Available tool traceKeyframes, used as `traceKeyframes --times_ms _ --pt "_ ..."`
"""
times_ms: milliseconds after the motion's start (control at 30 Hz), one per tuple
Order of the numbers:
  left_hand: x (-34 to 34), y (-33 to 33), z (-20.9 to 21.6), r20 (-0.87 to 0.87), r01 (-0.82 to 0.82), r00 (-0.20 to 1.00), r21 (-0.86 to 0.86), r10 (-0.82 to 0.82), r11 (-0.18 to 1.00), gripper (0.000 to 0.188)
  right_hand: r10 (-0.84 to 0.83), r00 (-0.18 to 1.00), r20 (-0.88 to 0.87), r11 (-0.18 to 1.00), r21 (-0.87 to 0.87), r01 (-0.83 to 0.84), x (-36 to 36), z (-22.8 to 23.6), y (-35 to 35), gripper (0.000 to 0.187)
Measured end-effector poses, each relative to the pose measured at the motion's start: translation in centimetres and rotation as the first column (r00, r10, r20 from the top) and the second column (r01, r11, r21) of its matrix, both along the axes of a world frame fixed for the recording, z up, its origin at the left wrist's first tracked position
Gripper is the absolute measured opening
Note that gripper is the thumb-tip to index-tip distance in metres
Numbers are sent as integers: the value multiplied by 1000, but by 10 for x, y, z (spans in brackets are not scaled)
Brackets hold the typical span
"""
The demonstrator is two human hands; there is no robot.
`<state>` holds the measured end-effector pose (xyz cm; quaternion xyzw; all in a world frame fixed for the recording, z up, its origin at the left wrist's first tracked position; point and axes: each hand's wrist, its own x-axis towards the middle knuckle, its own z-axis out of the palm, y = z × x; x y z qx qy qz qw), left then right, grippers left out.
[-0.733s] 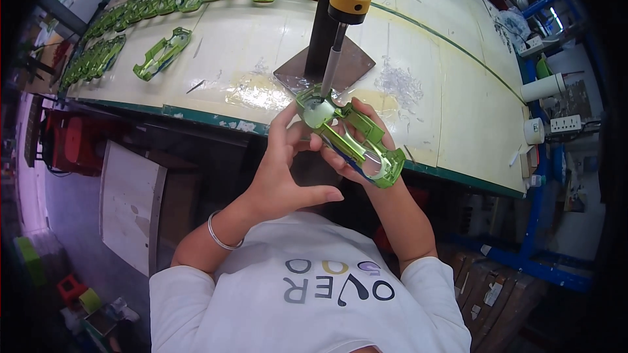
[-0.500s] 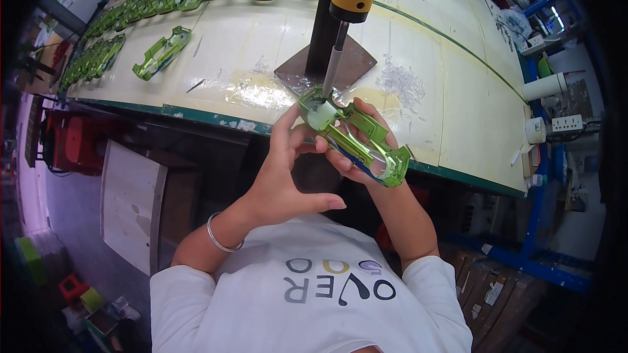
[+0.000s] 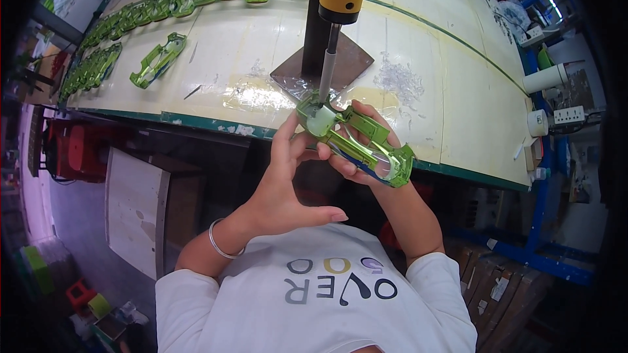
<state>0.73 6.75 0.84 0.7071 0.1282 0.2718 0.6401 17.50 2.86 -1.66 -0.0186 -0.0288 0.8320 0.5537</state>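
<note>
A long green plastic frame with oval openings is tilted above the table's front edge. It is held by my right hand, whose fingers wrap around its right part from behind and below. My left hand supports the frame's left end with its fingertips, while the thumb sticks out free to the right. A powered screwdriver with a yellow collar hangs upright above. Its grey shaft comes down to the frame's left end; the exact contact at the tip is hidden.
Behind the driver, its dark post stands on a brown square base plate. One similar green frame lies alone at left, with rows of several more behind it. Clear plastic scraps lie right of the base. Power strips line the right side.
The whole view has shifted slightly. My hands, the green frame and the screwdriver keep nearly the same arrangement.
</note>
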Motion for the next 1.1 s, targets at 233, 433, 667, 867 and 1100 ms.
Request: traceKeyframes --times_ms 233,433,667,867,1100 --pt "0 0 4 -30 25 999 15 -25 1000 114 20 996 -90 1000 8 -20 0 2 -1 59" --pt "0 1 5 -25 19 1000 53 -18 998 114 13 996 -83 1000 28 -11 -1 -1 0 59" --pt "-1 -1 0 -27 10 1000 22 -9 1000 112 -4 999 -52 1000 -12 3 -3 4 -2 56" --pt "-10 -7 -17 1 39 999 -402 -42 915 104 -135 978 158 983 -106 153 -27 -11 -32 48" --pt "-21 -30 -16 -75 -25 997 -360 -2 933 85 -437 768 468 892 117 436 -38 8 -78 62"
